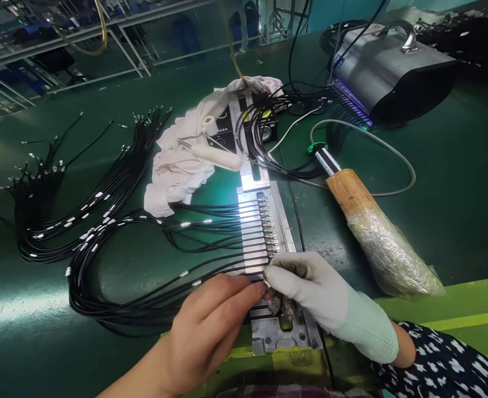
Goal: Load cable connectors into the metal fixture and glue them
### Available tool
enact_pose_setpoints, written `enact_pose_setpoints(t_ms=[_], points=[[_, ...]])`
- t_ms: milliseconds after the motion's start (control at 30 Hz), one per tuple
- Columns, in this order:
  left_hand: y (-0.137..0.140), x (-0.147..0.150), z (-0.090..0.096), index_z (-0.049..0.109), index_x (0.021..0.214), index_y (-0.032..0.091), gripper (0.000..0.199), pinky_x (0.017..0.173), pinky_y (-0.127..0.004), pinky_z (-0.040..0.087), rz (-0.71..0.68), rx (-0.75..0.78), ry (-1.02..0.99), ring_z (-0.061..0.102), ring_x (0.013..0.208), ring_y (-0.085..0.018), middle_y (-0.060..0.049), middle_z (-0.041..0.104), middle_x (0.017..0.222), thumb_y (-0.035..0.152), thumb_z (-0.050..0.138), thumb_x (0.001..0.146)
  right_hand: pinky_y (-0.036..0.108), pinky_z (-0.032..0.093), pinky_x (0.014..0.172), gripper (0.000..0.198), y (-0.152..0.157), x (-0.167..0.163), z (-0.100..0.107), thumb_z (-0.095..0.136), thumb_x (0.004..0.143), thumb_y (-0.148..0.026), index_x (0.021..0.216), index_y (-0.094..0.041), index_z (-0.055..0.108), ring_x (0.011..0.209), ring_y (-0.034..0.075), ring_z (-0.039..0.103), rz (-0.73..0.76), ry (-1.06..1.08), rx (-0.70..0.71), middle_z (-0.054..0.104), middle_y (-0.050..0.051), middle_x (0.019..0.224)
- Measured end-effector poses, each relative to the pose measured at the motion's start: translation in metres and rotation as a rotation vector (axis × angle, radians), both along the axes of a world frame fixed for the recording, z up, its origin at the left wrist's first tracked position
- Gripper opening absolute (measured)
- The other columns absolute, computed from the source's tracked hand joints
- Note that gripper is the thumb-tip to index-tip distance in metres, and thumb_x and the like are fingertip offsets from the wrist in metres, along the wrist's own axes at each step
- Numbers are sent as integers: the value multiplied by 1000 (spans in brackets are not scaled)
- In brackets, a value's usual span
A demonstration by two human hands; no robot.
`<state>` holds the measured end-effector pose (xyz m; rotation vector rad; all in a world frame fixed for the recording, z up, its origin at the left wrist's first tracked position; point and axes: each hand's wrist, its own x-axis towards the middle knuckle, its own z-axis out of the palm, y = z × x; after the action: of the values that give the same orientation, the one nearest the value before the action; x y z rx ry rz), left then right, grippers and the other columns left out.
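Note:
A metal fixture plate (250,237) lies lengthwise before me, with a row of black cables (222,213) laid across it, their stripped ends and small metal connectors (268,221) lined up. My left hand (214,320), bare, is closed in a pinch over the plate's near part, on a black cable whose end is mostly hidden. Facing it, my right hand (310,287) wears a white glove with dirty grey fingertips. Its thumb and fingers are pinched at the same spot, where a small silvery bit shows between both hands; its exact shape is hidden.
Bundled black cables (86,237) curve across the green table at left. Behind the plate are a white cloth (181,166), a white-handled pointed tool (216,156) and a black control box (227,135). At right lie a wrapped soldering iron (376,237) and a silver lamp housing (384,66).

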<state>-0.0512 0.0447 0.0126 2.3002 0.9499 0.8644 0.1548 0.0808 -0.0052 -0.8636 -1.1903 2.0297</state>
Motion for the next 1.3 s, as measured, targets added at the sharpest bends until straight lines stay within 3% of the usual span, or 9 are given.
enact_pose_setpoints(t_ms=[167,367,633,900,1100,1300], points=[[2,-4,-3,57,124,3,44,89,-24,51,-32,111,8,60,103,-14,-13,64,111,-9,53,82,24,37,65,33,-1,0,0,64,90,-45,74,-17,58,70,13,46,-11,-7,9,51,-1,71],[-3,-5,-4,59,124,7,36,88,-26,51,13,197,113,59,103,-15,-11,64,111,-2,52,89,22,36,63,30,-2,-2,2,63,92,-38,73,-16,57,68,11,44,-19,-9,52,49,-2,71],[-3,-7,-5,57,119,6,34,88,-26,54,-8,181,59,60,103,-15,-13,64,111,-3,54,86,20,34,61,25,-1,1,2,61,94,-30,73,-17,57,67,9,43,-4,-8,114,48,-4,69],[-1,-3,-5,55,117,7,43,81,-23,55,3,73,-64,62,94,-13,-11,66,103,-11,58,78,21,35,60,32,-3,4,1,56,97,-39,74,-17,55,65,10,43,12,-121,220,46,-4,67],[-1,-5,-3,57,119,5,32,78,-30,54,-38,195,30,61,94,-17,-13,67,101,1,50,89,21,36,60,31,-3,6,4,55,97,-39,74,-18,53,65,10,43,11,-149,302,46,-4,68],[-2,-4,0,60,116,5,29,78,-32,54,-24,234,60,61,92,-17,-13,67,101,2,48,90,23,37,63,32,-3,8,6,53,98,-41,76,-19,55,67,11,47,22,-237,412,50,-3,71]])
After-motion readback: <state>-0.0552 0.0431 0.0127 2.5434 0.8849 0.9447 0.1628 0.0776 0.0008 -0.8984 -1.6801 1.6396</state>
